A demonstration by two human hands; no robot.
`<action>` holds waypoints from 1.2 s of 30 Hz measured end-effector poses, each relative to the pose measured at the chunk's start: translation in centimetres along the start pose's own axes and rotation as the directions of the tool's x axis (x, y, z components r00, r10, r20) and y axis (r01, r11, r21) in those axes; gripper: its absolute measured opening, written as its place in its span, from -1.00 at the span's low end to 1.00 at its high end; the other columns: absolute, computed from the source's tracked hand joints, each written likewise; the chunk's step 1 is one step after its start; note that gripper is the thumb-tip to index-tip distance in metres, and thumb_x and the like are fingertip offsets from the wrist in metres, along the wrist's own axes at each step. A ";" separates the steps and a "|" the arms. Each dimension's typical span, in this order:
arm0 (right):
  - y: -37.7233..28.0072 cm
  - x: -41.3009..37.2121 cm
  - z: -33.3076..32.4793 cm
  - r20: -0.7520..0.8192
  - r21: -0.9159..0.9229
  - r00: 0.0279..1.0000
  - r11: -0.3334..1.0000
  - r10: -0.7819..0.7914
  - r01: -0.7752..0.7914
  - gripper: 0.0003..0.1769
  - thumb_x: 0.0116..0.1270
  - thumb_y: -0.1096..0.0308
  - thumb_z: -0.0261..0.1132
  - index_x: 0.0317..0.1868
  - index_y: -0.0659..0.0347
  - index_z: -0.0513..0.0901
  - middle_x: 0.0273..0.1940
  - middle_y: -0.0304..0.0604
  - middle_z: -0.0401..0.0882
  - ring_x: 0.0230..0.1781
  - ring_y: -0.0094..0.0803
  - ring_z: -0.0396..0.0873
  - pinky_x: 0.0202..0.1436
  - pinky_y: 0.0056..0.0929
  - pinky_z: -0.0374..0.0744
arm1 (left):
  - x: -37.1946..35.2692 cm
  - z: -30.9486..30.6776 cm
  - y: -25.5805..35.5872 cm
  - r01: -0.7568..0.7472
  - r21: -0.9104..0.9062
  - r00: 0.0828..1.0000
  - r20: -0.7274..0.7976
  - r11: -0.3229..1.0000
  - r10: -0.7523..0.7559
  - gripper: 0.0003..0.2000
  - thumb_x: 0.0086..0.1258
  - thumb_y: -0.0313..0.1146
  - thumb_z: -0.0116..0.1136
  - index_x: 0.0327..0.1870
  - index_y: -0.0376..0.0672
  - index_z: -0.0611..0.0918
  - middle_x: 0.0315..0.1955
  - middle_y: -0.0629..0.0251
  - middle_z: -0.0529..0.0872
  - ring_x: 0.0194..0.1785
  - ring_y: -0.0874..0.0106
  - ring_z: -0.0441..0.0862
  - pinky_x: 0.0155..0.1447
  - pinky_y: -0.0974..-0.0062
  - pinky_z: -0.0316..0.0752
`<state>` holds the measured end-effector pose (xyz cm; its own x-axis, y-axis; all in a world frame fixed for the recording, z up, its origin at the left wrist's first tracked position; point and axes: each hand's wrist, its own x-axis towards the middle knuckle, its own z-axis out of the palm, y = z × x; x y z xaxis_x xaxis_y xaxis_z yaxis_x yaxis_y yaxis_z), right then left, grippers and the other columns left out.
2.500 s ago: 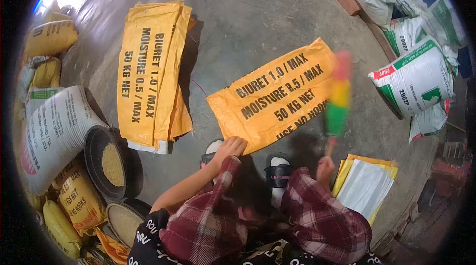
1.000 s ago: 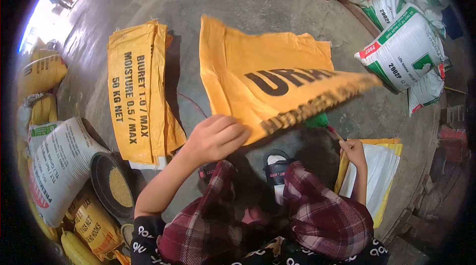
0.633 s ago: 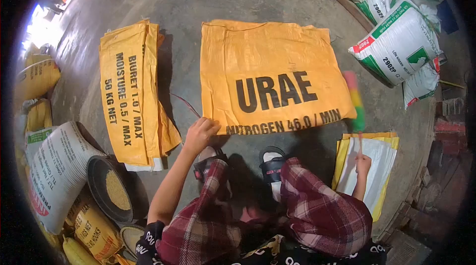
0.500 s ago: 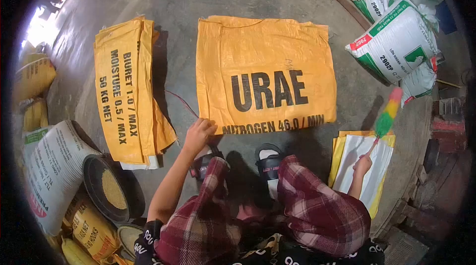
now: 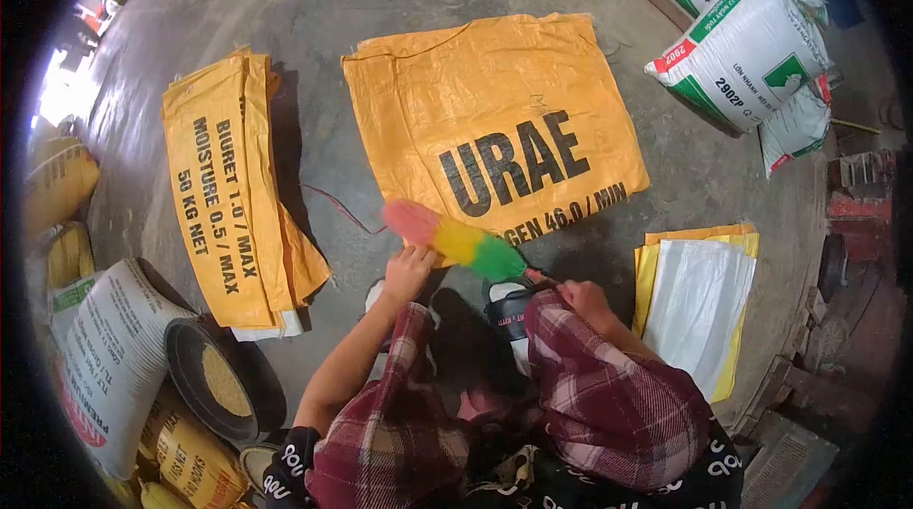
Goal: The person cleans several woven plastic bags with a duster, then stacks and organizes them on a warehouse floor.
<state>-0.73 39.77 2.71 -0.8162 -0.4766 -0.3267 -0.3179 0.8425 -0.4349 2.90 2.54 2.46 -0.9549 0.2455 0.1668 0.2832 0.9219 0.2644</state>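
Observation:
My right hand point(image 5: 585, 303) is closed round the handle of a feather duster point(image 5: 455, 244) with pink, yellow and green bands. The duster lies across the lower left edge of a flat orange sack point(image 5: 504, 81) printed "URAE", hiding some of its print. At that sack's near left corner, my left hand point(image 5: 410, 271) has its fingers closed on the edge, close to the duster's pink tip. A folded pile of orange sacks point(image 5: 223, 195) lies to the left. White and yellow sacks point(image 5: 699, 304) lie flat to the right of my right hand.
A black basin point(image 5: 181, 347) holding grain stands at lower left, beside a full white sack point(image 5: 114, 357) and yellow sacks point(image 5: 195, 457). Full white-green feed bags point(image 5: 747, 52) lean at upper right. A thin red cord point(image 5: 338, 205) lies on the concrete floor.
My right hand has brought the duster left from over the white sacks onto the orange sack's near edge. The sack appears tilted in view. My left hand stays at its corner.

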 end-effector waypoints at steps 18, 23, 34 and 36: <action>3.9 -1.7 4.0 -0.306 0.035 0.928 0.977 0.211 -0.211 -0.65 0.24 0.19 0.10 -0.61 0.24 0.49 -0.59 0.12 0.48 -0.59 0.10 0.46 -0.49 -0.04 0.41 | -0.6 -0.6 0.5 0.397 -0.162 0.823 0.499 0.904 -0.272 -0.97 0.13 -0.41 -0.03 -0.43 -0.10 0.44 -0.47 0.09 0.58 -0.38 0.05 0.57 -0.34 0.14 0.45; 8.3 -2.0 2.0 -0.611 0.207 0.563 0.798 0.557 -0.566 -0.63 0.26 0.16 0.07 -0.51 0.30 0.56 -0.57 0.13 0.50 -0.55 0.10 0.48 -0.47 -0.06 0.41 | -0.9 -0.3 0.1 0.418 -0.183 0.822 0.493 0.890 -0.285 -0.98 0.12 -0.43 -0.04 -0.45 -0.13 0.43 -0.48 0.07 0.58 -0.38 0.03 0.56 -0.35 0.13 0.44; 0.8 5.5 -0.5 -0.068 -0.183 0.997 0.983 -0.041 0.028 -0.74 0.23 0.21 0.06 -0.44 0.17 0.57 -0.53 0.03 0.53 -0.44 -0.06 0.54 -0.45 -0.12 0.49 | -2.0 0.5 -0.8 0.441 -0.232 0.821 0.494 0.867 -0.285 -0.97 0.05 -0.42 0.01 -0.49 -0.11 0.45 -0.52 0.14 0.58 -0.38 0.07 0.56 -0.36 0.16 0.44; 2.6 8.2 -0.5 -0.232 -0.171 0.971 0.985 -0.065 0.025 -0.73 0.23 0.21 0.07 -0.44 0.24 0.54 -0.56 0.08 0.50 -0.47 -0.01 0.53 -0.45 -0.09 0.48 | -2.0 0.7 -0.8 0.428 -0.161 0.802 0.522 0.889 -0.292 -0.96 0.02 -0.40 0.04 -0.51 -0.10 0.47 -0.54 0.16 0.58 -0.38 0.10 0.57 -0.37 0.18 0.43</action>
<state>-8.44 38.17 -0.68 -0.8834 -0.4591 -0.0943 -0.4160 0.8608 -0.2931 4.50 1.52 1.27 -0.8945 0.0844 -0.4391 -0.1431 0.8764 0.4598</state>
